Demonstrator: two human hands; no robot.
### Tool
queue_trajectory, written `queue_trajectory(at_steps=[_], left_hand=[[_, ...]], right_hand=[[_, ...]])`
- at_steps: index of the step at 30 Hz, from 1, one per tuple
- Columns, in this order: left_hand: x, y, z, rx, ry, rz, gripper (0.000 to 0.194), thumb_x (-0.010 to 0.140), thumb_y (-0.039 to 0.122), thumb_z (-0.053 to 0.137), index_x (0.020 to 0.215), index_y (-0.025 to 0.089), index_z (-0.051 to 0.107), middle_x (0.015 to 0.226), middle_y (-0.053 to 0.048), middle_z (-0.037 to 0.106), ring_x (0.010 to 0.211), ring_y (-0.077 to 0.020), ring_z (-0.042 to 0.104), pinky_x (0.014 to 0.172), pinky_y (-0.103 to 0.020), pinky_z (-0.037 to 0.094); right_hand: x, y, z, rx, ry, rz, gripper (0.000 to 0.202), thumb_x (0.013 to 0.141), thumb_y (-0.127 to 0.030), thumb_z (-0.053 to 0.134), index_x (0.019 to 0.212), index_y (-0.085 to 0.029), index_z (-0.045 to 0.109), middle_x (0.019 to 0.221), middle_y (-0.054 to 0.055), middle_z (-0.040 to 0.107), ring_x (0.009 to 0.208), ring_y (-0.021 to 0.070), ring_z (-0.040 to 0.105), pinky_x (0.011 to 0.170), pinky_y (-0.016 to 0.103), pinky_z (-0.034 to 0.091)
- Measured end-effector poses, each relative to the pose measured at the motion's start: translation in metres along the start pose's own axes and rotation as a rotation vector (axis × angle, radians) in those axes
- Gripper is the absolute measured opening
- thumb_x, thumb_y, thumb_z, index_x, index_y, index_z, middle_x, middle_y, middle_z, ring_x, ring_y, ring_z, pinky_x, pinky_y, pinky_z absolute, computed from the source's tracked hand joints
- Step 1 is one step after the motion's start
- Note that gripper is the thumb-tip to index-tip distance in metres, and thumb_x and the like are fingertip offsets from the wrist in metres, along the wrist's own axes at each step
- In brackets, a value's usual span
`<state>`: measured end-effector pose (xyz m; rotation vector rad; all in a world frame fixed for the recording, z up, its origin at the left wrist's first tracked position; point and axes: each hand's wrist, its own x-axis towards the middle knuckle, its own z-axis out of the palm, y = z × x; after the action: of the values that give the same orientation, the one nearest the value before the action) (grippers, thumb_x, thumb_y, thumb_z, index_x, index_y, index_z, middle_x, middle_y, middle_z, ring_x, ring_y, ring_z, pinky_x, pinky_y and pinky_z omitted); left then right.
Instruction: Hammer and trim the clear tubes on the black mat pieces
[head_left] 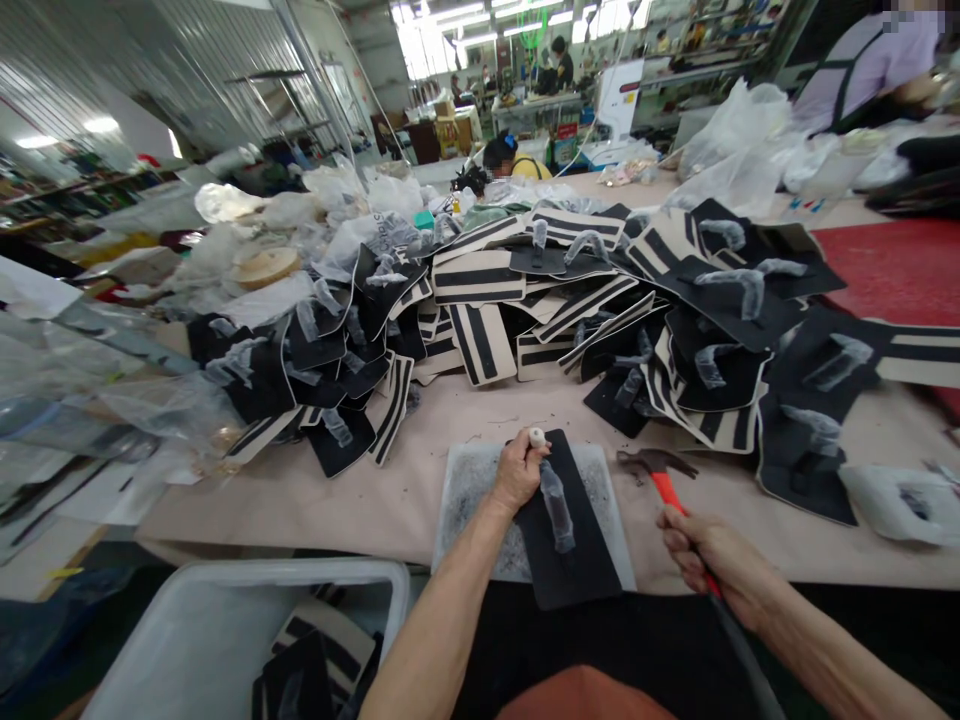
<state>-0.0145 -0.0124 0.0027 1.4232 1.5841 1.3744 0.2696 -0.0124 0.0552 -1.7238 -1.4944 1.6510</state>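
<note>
My left hand [519,470] is closed around a small upright tool with a round white top [537,437], at the far end of a black panel [579,530]. Its lower end is hidden by the fingers. A handle wrapped in clear plastic [556,508] runs along the panel. Underneath lies a worn, speckled white board [472,500]. To the right of the board, my right hand [701,550] grips a claw hammer [664,480] by its red and black handle. The hammer's head is raised beside the board, apart from the white-topped tool.
Black and cream-striped panels [480,345] with wrapped handles lie heaped across the table's far side. A white bin [187,580] holding more panels stands at the lower left. Plastic bags [337,215] crowd the back left, and a red sheet [885,270] lies at right.
</note>
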Motion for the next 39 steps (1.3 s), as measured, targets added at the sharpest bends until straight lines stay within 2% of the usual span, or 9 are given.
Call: queue_trajectory(at_steps=[3, 7, 12, 16, 22, 27, 32, 35, 39], left_hand=[[0.0, -0.001, -0.001, 0.026, -0.008, 0.031, 0.008, 0.09, 0.021, 0.054, 0.095, 0.022, 0.06, 0.091, -0.005, 0.075, 0.085, -0.0202, 0.071, 0.077, -0.03, 0.052], [0.0, -0.003, -0.001, 0.051, 0.013, 0.05, 0.008, 0.09, 0.021, 0.055, 0.094, 0.022, 0.061, 0.09, -0.005, 0.075, 0.083, -0.0204, 0.07, 0.076, -0.03, 0.051], [0.0, -0.003, -0.002, 0.069, 0.014, 0.041, 0.007, 0.09, 0.023, 0.054, 0.091, 0.022, 0.061, 0.088, -0.005, 0.075, 0.079, -0.0199, 0.07, 0.072, -0.029, 0.051], [0.0, -0.005, -0.002, 0.093, 0.009, 0.069, 0.008, 0.089, 0.021, 0.055, 0.092, 0.022, 0.062, 0.09, -0.005, 0.075, 0.082, -0.0199, 0.07, 0.074, -0.029, 0.051], [-0.001, -0.007, -0.002, 0.102, -0.018, 0.053, 0.013, 0.088, 0.018, 0.056, 0.097, 0.022, 0.064, 0.09, -0.005, 0.075, 0.08, -0.0201, 0.07, 0.073, -0.029, 0.05], [-0.001, -0.008, -0.002, 0.095, -0.007, 0.033, 0.01, 0.088, 0.022, 0.059, 0.097, 0.023, 0.064, 0.091, -0.005, 0.075, 0.083, -0.0212, 0.069, 0.075, -0.029, 0.049], [-0.002, -0.007, -0.003, 0.113, -0.034, 0.045, 0.01, 0.089, 0.019, 0.054, 0.094, 0.022, 0.063, 0.089, -0.005, 0.073, 0.08, -0.0198, 0.068, 0.074, -0.029, 0.05], [-0.002, -0.007, -0.003, 0.089, -0.041, 0.047, 0.012, 0.089, 0.017, 0.054, 0.097, 0.022, 0.061, 0.093, -0.005, 0.073, 0.086, -0.02, 0.068, 0.078, -0.03, 0.05], [-0.003, -0.005, -0.003, 0.096, -0.044, 0.04, 0.016, 0.089, 0.018, 0.055, 0.103, 0.021, 0.061, 0.096, -0.006, 0.073, 0.089, -0.0208, 0.068, 0.081, -0.032, 0.052]], right_hand=[[-0.01, -0.053, 0.016, -0.126, 0.071, -0.267, 0.04, 0.092, -0.06, 0.038, 0.079, -0.024, 0.05, 0.055, -0.005, 0.044, 0.041, 0.0121, 0.039, 0.041, 0.025, 0.029], [-0.001, -0.107, 0.032, -0.587, 0.245, -0.69, 0.035, 0.099, -0.045, 0.03, 0.082, -0.022, 0.05, 0.059, 0.001, 0.054, 0.05, 0.0154, 0.05, 0.051, 0.028, 0.029], [0.013, -0.129, 0.035, -1.085, 0.114, -0.701, 0.025, 0.098, -0.038, 0.039, 0.085, -0.021, 0.052, 0.058, 0.002, 0.056, 0.047, 0.0157, 0.052, 0.049, 0.029, 0.019], [0.009, -0.135, 0.032, -0.874, 0.347, -0.839, 0.036, 0.102, -0.038, 0.023, 0.084, -0.021, 0.048, 0.059, 0.002, 0.053, 0.048, 0.0149, 0.049, 0.051, 0.029, 0.025], [0.009, -0.133, 0.032, -1.079, 0.064, -0.727, 0.025, 0.098, -0.036, 0.041, 0.082, -0.02, 0.052, 0.058, 0.002, 0.053, 0.045, 0.0132, 0.046, 0.049, 0.031, 0.018], [0.009, -0.13, 0.039, -0.932, 0.241, -0.766, 0.038, 0.103, -0.033, 0.022, 0.09, -0.019, 0.054, 0.064, 0.004, 0.057, 0.053, 0.0152, 0.052, 0.053, 0.029, 0.027], [0.018, -0.119, 0.027, -0.974, 0.041, -0.63, 0.031, 0.098, -0.044, 0.039, 0.082, -0.022, 0.054, 0.056, 0.0, 0.052, 0.047, 0.0147, 0.048, 0.049, 0.028, 0.023], [0.024, -0.098, 0.009, -0.653, -0.006, -0.468, 0.042, 0.098, -0.054, 0.03, 0.075, -0.023, 0.048, 0.058, -0.001, 0.051, 0.05, 0.0143, 0.048, 0.049, 0.027, 0.032], [0.038, -0.034, -0.019, -0.481, -0.063, -0.075, 0.046, 0.096, -0.058, 0.022, 0.075, -0.024, 0.043, 0.056, -0.003, 0.045, 0.041, 0.0128, 0.041, 0.039, 0.026, 0.03]])
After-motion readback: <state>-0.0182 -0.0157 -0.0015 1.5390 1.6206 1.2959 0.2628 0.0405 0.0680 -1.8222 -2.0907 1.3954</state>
